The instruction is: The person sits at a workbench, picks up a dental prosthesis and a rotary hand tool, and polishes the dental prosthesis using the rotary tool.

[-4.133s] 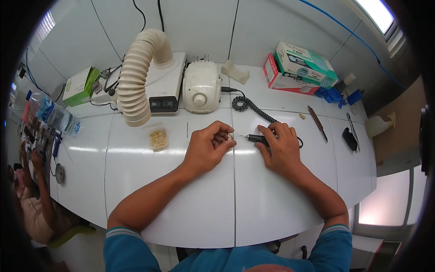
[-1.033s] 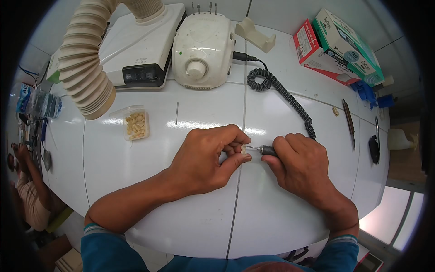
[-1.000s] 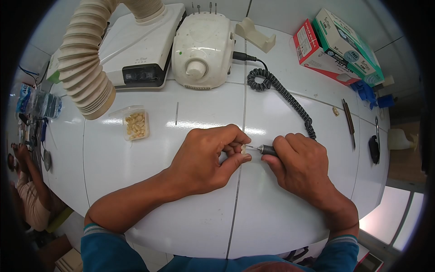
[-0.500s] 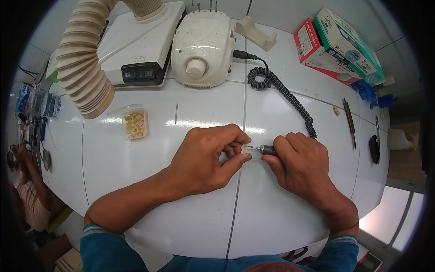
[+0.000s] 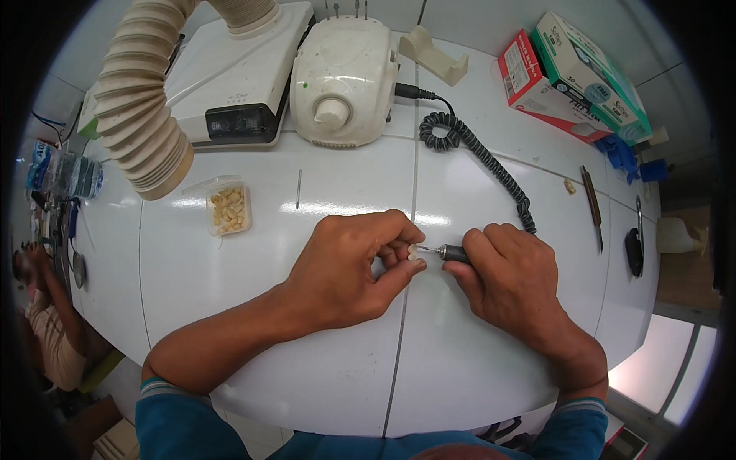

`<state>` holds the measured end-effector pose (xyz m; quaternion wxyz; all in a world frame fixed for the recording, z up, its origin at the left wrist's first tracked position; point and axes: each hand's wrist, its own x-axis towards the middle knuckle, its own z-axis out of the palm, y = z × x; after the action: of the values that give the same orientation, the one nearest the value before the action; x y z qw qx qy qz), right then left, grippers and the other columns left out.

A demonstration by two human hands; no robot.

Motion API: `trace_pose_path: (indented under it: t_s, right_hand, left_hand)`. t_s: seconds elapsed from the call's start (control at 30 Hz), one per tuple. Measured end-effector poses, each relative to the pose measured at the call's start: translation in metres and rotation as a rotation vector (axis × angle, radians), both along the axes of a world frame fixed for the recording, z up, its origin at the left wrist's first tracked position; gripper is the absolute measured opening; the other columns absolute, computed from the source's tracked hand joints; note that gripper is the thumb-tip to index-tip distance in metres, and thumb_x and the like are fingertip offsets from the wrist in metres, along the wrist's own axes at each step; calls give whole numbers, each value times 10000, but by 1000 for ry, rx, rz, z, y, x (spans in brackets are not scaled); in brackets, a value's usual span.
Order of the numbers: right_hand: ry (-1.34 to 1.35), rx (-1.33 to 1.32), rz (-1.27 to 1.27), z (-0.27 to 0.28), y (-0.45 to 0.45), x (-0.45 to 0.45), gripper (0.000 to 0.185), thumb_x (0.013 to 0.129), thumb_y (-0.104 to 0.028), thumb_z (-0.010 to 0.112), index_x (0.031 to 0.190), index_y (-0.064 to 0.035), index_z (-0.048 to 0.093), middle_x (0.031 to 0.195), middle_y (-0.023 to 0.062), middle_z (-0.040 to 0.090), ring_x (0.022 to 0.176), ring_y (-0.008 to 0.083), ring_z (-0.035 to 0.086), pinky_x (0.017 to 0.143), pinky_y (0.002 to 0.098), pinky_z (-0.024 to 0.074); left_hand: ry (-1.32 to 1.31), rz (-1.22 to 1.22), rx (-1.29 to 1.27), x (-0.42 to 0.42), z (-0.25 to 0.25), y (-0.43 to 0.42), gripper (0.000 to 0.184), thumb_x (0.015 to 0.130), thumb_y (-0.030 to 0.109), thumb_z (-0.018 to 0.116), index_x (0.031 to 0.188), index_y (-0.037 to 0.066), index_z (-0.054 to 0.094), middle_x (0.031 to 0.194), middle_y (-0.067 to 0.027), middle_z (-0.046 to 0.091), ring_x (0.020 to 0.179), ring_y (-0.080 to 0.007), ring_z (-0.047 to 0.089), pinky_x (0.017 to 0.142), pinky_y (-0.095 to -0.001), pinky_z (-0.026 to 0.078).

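Between thumb and fingers of my left hand (image 5: 356, 264) is a small cream-coloured piece that looks like a dental crown (image 5: 412, 253). My right hand (image 5: 510, 268) is closed round the dark grip of a rotary handpiece (image 5: 453, 254). Its thin metal bur points left and reaches the crown; whether it touches cannot be made out. A coiled black cord (image 5: 491, 165) runs from behind my right hand to the white control unit (image 5: 341, 84), which has a round knob and a green light. Beyond my left hand lies a thin metal rod (image 5: 299, 189).
A clear box of tooth-like pieces (image 5: 228, 208) sits left of the rod. A ribbed hose (image 5: 142, 115) hangs over the left. Product boxes (image 5: 567, 84), a brown-handled tool (image 5: 591, 207) and a small tan piece (image 5: 570, 186) are at the right. Another person (image 5: 57, 330) sits far left.
Both hands, the crown and the handpiece stay almost in place. At the far left, the other person's head has shifted slightly into view.
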<state>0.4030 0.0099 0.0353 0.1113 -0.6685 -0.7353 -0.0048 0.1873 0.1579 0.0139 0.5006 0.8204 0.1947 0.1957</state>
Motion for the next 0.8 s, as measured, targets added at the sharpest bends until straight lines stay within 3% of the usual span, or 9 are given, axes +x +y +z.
trace_pose_path:
  t_s: [0.4,0.8]
  right_hand:
    - [-4,-11,-7,1,0,0,373,972,-396,858,905,-109,628,771,35,533,668,212,599,597,373,475]
    - [-9,-19,-2,0,-1,0,373,972,-400,858,919,-110,630,780,33,529,686,213,599,610,375,481]
  left_hand:
    - [-17,8,4,-1,-3,0,259,914,64,901,1135,-17,793,830,-68,775,662,-84,673,545,-251,468]
    - [17,0,15,0,2,0,252,914,59,898,1132,-16,797,827,-68,775,658,-93,678,558,-256,491]
